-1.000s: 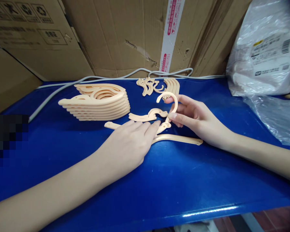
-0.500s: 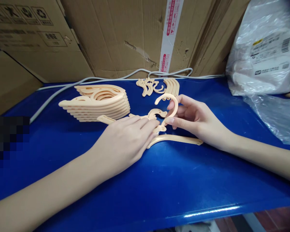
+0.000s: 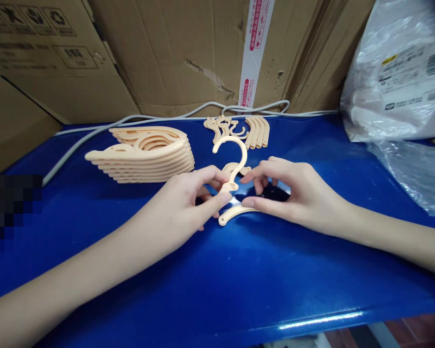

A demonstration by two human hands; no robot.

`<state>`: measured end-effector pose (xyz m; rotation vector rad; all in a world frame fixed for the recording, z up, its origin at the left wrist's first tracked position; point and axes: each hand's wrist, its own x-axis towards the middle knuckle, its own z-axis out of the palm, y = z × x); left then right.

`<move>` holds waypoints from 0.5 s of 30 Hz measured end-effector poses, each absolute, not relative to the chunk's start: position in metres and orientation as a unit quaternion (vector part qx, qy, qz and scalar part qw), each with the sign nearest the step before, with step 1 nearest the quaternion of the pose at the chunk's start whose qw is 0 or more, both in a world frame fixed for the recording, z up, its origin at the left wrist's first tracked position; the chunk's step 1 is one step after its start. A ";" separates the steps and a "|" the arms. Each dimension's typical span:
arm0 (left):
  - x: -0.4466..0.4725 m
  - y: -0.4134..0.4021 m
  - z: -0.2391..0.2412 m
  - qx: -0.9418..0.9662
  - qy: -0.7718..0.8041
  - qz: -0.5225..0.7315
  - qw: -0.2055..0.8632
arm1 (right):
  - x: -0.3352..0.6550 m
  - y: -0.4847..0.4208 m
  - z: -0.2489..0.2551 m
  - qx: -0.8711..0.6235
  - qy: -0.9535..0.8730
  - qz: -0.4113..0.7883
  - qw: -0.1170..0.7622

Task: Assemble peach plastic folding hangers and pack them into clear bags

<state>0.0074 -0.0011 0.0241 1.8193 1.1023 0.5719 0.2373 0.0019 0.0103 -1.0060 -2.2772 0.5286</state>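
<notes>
Hanger hook (image 3: 242, 154) stands upright between both hands. The left hand (image 3: 183, 205) has its grip pinched on the hook's base, and the right hand (image 3: 297, 198) grip is closed on the hanger arm (image 3: 234, 214), which lies crosswise beneath.

Left hand (image 3: 181, 205), right hand (image 3: 300, 198) bare; forearms (image 3: 94, 275) bare.

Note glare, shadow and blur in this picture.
Head view: glare streaks the blue table's front edge; dark shadow lies under the right hand gripping the hanger arm; a pixelated block masks the left side; the hook in the left hand is sharp.
</notes>
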 end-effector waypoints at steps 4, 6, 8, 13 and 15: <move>0.010 0.002 0.025 0.642 0.471 0.241 0.554 | 0.241 0.000 0.009 -0.314 -0.914 0.093 0.238; 0.011 0.003 0.025 0.609 0.475 0.257 0.581 | 0.241 -0.001 0.007 -0.293 -0.930 0.056 0.215; 0.011 0.004 0.024 0.576 0.475 0.272 0.607 | 0.240 -0.002 0.006 -0.277 -0.940 0.036 0.195; 0.009 0.005 0.023 0.505 0.504 0.274 0.645 | 0.235 -0.004 0.004 -0.272 -0.947 -0.005 0.169; 0.009 0.006 0.023 0.495 0.510 0.276 0.647 | 0.234 -0.004 0.003 -0.267 -0.949 -0.027 0.165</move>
